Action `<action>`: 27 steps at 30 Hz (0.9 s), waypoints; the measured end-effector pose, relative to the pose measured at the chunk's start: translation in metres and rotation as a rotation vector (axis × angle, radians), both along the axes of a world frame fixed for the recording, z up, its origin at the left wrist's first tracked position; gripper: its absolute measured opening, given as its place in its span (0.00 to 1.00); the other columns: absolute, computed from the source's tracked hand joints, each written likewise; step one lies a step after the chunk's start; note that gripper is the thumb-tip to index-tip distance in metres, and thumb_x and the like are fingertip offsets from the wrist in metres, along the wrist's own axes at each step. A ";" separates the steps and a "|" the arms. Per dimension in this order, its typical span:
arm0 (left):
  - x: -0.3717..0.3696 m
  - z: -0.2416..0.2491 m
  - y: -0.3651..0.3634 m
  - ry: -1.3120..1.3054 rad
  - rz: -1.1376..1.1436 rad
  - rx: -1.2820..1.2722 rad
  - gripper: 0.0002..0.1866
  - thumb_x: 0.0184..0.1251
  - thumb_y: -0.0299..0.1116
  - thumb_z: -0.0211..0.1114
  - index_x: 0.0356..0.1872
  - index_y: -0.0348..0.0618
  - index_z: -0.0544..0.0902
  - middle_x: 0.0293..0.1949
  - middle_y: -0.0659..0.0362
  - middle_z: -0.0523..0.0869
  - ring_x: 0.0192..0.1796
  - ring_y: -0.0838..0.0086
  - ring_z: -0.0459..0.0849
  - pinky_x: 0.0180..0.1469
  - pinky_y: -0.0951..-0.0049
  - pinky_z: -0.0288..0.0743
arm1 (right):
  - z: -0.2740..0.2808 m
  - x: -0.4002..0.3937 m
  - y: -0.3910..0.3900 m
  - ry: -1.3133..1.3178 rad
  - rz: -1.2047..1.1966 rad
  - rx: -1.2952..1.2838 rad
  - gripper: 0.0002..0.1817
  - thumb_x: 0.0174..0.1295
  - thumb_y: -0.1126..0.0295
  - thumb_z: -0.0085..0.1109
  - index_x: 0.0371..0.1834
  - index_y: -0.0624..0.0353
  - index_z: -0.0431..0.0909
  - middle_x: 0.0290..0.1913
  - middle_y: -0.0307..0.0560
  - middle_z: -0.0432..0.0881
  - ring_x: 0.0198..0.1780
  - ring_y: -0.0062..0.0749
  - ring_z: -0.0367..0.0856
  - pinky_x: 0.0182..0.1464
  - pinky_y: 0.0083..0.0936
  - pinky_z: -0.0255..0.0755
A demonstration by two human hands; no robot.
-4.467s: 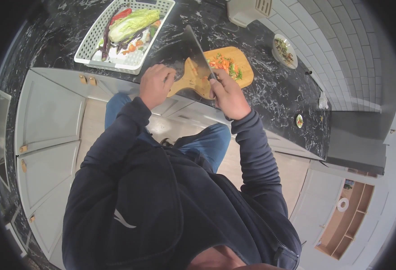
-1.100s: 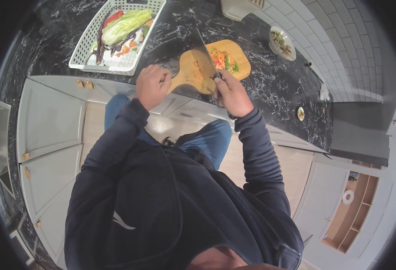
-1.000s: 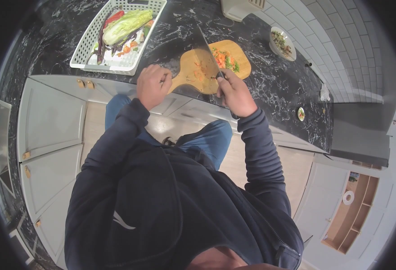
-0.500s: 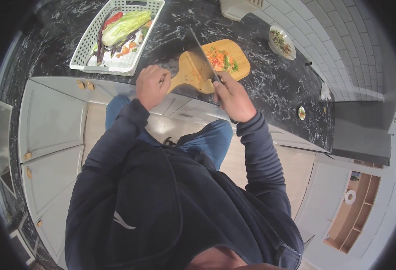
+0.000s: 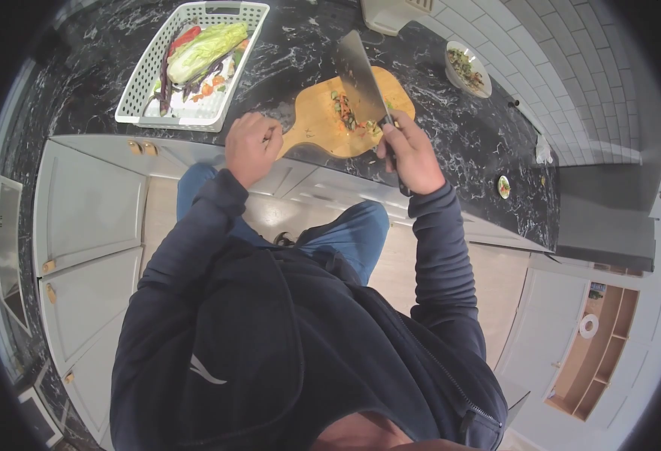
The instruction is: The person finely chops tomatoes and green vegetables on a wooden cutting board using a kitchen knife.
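Note:
My right hand (image 5: 415,156) is closed round the dark handle of a wide-bladed cleaver (image 5: 360,71). Its blade slants across a wooden cutting board (image 5: 313,113) that lies near the counter's front edge. Chopped vegetables (image 5: 343,111), orange and green, lie along the left side of the blade, and more bits are by its lower end. The blade hides part of the board behind it. At the board's handle, my left hand (image 5: 252,148) is closed with curled fingers round the handle's end.
Left of the board, a white perforated basket (image 5: 129,98) holds a head of lettuce (image 5: 206,52), a red pepper and dark long vegetables. A bowl of chopped food (image 5: 466,71) stands at the back right. A small dish (image 5: 504,186) sits farther right on the dark marbled counter (image 5: 451,135).
My right hand and the cleaver have shifted right and the blade has turned to show its broad face. The chopped pile now shows left of the blade. My left hand has barely moved.

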State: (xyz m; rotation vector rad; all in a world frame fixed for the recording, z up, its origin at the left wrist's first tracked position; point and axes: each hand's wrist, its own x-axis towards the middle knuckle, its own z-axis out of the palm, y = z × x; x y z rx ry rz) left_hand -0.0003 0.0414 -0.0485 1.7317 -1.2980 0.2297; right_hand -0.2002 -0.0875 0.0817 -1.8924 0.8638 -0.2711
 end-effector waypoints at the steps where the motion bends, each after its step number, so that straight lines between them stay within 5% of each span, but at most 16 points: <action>1: 0.000 0.000 0.001 0.013 -0.009 0.025 0.06 0.56 0.27 0.55 0.21 0.46 0.78 0.21 0.63 0.75 0.26 0.68 0.71 0.30 0.68 0.63 | 0.001 0.000 0.002 -0.014 -0.015 -0.011 0.17 0.66 0.62 0.38 0.52 0.59 0.67 0.21 0.40 0.72 0.15 0.24 0.65 0.22 0.18 0.62; 3: -0.003 0.004 0.002 0.031 -0.028 0.059 0.06 0.56 0.29 0.55 0.23 0.46 0.79 0.23 0.64 0.77 0.29 0.67 0.72 0.32 0.67 0.63 | 0.004 -0.001 0.005 -0.037 -0.044 -0.030 0.18 0.66 0.62 0.38 0.54 0.58 0.67 0.21 0.41 0.72 0.15 0.24 0.65 0.21 0.18 0.61; 6: -0.011 0.018 0.007 -0.089 -0.056 0.316 0.14 0.57 0.46 0.56 0.28 0.46 0.79 0.27 0.59 0.75 0.34 0.63 0.72 0.35 0.64 0.62 | 0.001 -0.001 0.012 -0.020 -0.034 -0.007 0.19 0.66 0.62 0.38 0.56 0.60 0.66 0.21 0.39 0.72 0.15 0.23 0.66 0.21 0.17 0.63; 15: -0.010 0.010 0.015 -0.173 -0.063 0.358 0.10 0.55 0.38 0.61 0.34 0.44 0.78 0.29 0.59 0.73 0.34 0.62 0.70 0.34 0.64 0.61 | -0.020 0.007 0.013 0.078 0.057 0.073 0.18 0.66 0.64 0.36 0.54 0.59 0.66 0.21 0.39 0.71 0.16 0.22 0.65 0.23 0.18 0.62; 22: -0.003 0.010 0.029 -0.169 -0.031 0.309 0.08 0.53 0.32 0.55 0.33 0.42 0.78 0.28 0.59 0.72 0.32 0.64 0.67 0.33 0.65 0.59 | -0.013 0.001 0.021 -0.128 -0.096 0.108 0.15 0.66 0.64 0.40 0.49 0.61 0.68 0.22 0.41 0.73 0.15 0.24 0.66 0.20 0.17 0.60; 27: -0.009 0.026 0.022 -0.207 -0.105 0.134 0.19 0.44 0.24 0.47 0.40 0.38 0.77 0.42 0.55 0.79 0.43 0.60 0.75 0.44 0.63 0.67 | -0.035 -0.003 0.028 -0.395 -0.260 0.303 0.19 0.68 0.64 0.40 0.55 0.65 0.66 0.20 0.40 0.72 0.16 0.22 0.63 0.23 0.17 0.61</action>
